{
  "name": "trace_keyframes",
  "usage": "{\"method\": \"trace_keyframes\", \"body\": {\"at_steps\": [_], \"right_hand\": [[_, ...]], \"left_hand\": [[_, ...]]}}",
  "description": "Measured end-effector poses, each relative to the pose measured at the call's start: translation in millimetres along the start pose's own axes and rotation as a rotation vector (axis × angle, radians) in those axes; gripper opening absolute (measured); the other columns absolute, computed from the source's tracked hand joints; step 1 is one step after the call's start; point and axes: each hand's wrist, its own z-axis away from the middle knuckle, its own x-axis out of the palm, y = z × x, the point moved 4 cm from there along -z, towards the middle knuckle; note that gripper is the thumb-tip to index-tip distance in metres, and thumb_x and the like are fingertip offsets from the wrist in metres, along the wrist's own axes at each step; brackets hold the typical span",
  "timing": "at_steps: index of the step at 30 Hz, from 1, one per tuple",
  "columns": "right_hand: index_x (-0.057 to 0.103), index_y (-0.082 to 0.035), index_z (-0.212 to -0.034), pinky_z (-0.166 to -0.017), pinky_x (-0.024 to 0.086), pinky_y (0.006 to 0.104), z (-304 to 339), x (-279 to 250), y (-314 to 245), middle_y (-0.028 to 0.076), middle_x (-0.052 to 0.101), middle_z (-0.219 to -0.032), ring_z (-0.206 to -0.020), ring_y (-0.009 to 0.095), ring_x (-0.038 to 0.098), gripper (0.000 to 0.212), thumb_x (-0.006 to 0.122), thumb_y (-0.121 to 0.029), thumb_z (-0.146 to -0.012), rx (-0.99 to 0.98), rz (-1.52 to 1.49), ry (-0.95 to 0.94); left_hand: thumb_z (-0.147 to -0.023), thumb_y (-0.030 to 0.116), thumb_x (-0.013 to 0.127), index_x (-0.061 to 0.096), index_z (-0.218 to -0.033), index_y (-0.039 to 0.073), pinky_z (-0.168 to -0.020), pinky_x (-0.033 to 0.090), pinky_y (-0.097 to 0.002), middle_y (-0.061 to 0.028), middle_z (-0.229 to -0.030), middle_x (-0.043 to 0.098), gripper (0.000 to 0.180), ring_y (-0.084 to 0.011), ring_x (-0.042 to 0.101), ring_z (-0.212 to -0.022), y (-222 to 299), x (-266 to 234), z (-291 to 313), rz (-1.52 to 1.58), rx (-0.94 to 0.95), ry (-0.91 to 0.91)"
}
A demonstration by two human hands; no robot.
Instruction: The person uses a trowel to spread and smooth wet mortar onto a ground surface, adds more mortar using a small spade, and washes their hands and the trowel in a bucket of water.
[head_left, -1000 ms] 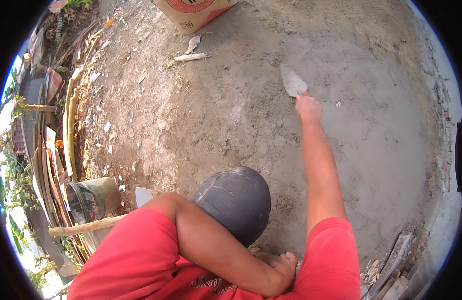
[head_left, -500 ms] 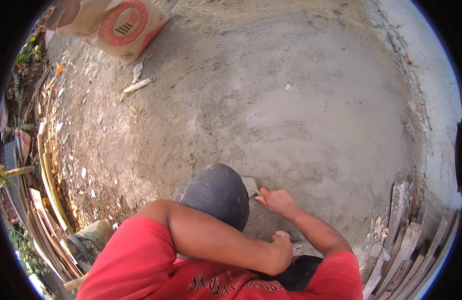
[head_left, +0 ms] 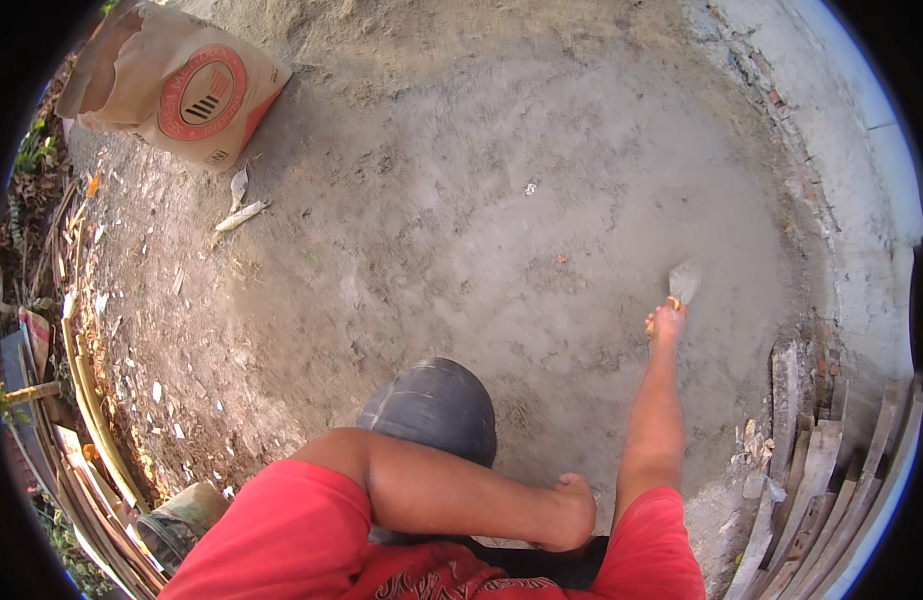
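My right hand (head_left: 666, 320) reaches forward and to the right, with its fingers wrapped round the handle of a trowel. The grey trowel blade (head_left: 686, 282) lies on or close above the smoothed grey cement surface (head_left: 592, 230). Nearer to me, my left hand (head_left: 575, 510) is closed in a fist; whatever it may hold is hidden. The left forearm crosses in front of a smooth, dark, rounded form (head_left: 432, 408) that looks like my bent knee.
An open brown paper sack (head_left: 197, 95) stands at the far left, with pale scraps (head_left: 242, 215) beside it. Long strips of wood (head_left: 92, 400) line the left edge. Weathered boards (head_left: 812, 480) lie at the lower right, below a pale concrete wall (head_left: 862, 150).
My right hand has swung forward and right with the trowel, from beside the dark rounded form out over the cement. The left hand stays low and closed. The view has shifted slightly.
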Motion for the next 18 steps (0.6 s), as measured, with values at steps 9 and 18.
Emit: {"method": "trace_keyframes", "body": {"at_steps": [9,18], "right_hand": [[0.054,-0.013,-0.134,-0.060,0.058,0.0408,83.1,186.3,-94.3,0.015,0.063,-0.090,-0.070,0.024,0.064,0.044,0.037,-0.039,-0.104,-0.041,0.168,-0.344],[0.047,-0.017,-0.141,-0.088,0.051,0.0525,381.3,251.4,-66.2,0.031,0.065,-0.106,-0.103,0.046,0.064,0.050,0.041,-0.046,-0.101,-0.877,1.003,-1.163]], "left_hand": [[-0.082,0.045,0.069,0.066,-0.124,0.022,-0.093,0.042,-0.0505,-0.0046,-0.124,0.067,0.048,-0.0241,0.060,-0.116,4.2,41.9,-9.7,0.081,-0.109,-0.002],[-0.076,0.044,0.078,0.066,-0.126,0.019,-0.097,0.047,-0.0493,-0.0053,-0.126,0.066,0.057,-0.0264,0.057,-0.123,-3.8,36.1,55.6,0.099,0.208,0.428]]}}
